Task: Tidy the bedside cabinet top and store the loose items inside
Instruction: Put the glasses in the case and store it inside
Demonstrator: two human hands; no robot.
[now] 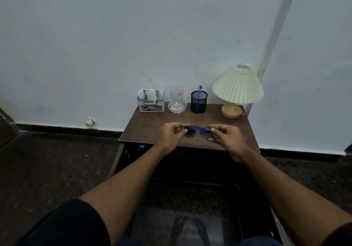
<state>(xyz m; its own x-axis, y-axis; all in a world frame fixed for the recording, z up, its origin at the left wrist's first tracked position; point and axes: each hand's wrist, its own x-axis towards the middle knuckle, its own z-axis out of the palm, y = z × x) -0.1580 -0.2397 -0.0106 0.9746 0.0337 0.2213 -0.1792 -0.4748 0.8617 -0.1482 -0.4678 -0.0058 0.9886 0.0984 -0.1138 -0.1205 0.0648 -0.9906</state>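
A pair of blue-framed glasses [197,132] is held just above the front part of the brown cabinet top [148,125]. My left hand [170,136] pinches the left end of the frame. My right hand [228,138] pinches the right end. The lenses hang between the two hands, facing me. Below the top, the cabinet front [200,165] is dark and both doors appear swung open, with the inside too dark to make out.
Along the back edge stand a grey organiser box [150,105] with papers, a drinking glass [176,94] on a glass ashtray [177,107], a black mesh pen cup [199,102] with a blue pen, and a pleated lamp [237,87]. The wall rises right behind them.
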